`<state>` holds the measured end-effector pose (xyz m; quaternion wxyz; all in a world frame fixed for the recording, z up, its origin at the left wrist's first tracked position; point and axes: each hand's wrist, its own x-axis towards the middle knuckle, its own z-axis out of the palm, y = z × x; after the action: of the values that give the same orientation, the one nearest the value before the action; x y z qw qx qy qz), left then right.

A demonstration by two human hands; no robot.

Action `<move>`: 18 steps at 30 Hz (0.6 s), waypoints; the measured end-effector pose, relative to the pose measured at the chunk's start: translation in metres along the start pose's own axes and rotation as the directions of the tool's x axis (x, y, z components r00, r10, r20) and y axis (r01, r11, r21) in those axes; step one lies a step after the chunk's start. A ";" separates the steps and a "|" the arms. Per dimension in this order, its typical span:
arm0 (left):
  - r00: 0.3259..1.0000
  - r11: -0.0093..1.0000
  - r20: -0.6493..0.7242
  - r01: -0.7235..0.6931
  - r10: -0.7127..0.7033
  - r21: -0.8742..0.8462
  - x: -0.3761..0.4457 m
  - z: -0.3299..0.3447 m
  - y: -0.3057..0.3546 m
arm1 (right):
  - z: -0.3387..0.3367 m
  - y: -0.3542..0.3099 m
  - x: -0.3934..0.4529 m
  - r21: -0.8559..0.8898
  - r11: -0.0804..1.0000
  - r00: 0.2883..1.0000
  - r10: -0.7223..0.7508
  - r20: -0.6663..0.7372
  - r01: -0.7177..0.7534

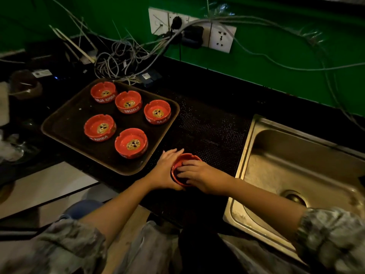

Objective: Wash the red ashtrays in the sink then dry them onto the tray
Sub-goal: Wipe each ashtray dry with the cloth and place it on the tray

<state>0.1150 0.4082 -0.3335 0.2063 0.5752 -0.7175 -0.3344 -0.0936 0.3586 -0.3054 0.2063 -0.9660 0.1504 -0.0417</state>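
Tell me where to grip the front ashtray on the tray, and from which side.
Grip the front ashtray by its outer wall, coming from above with fingers on opposite sides. It sits upright and open on the tray, with free space all round, and its low round wall suits a span grip.

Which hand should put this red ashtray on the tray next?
Probably the left hand. It cups the ashtray on the side nearest the tray, which lies to the person's left. The right hand lies across the ashtray's top, on the sink side.
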 end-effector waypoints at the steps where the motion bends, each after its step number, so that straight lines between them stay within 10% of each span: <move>1: 1.000 1.000 -0.011 0.017 -0.017 -0.006 -0.003 0.003 0.003 | -0.004 0.003 -0.003 0.002 1.000 1.000 -0.005 0.030 0.005; 9: 0.883 0.969 -0.402 0.207 -0.243 -0.132 -0.013 0.049 0.031 | -0.005 0.005 0.020 -0.194 0.981 0.999 0.017 0.051 -0.007; 18: 0.995 0.987 0.000 0.104 -0.104 -0.120 -0.009 0.007 0.015 | -0.011 -0.001 -0.013 -0.063 0.998 0.992 -0.001 0.127 0.009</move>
<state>0.1021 0.4206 -0.3271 0.2249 0.5994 -0.6644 -0.3856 -0.1073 0.3592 -0.2956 0.1848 -0.9730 0.1358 0.0242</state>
